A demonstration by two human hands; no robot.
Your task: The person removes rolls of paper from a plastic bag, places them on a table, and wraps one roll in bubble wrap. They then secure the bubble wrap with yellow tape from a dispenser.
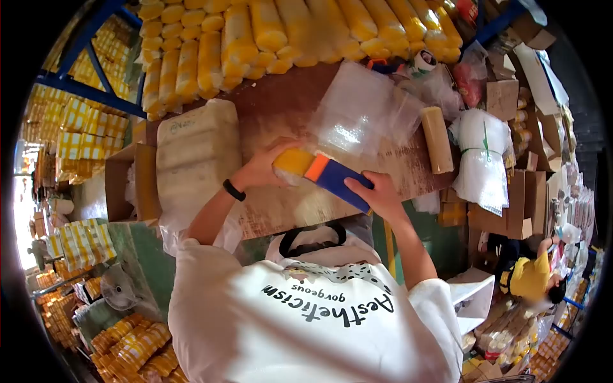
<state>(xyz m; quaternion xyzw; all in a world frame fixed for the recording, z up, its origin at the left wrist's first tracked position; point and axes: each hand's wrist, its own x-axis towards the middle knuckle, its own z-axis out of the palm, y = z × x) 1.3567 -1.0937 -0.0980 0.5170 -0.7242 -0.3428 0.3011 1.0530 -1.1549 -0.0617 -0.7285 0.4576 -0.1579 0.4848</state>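
Observation:
My left hand, with a black band at its wrist, is closed around a yellow bundle that looks wrapped in clear plastic. My right hand grips the far end of a long dark blue block with its thumb on top. An orange band forms the block's left end and meets the yellow bundle. Both are held above the brown table, near its front edge. Clear plastic bags lie flat just beyond my hands. The fingers under the bundle and block are partly hidden.
Stacked yellow rolls line the table's back. A wrapped pale bundle lies left, a tan roll right. Beyond are a tied stack of white bags and cardboard boxes. A person in yellow is at far right.

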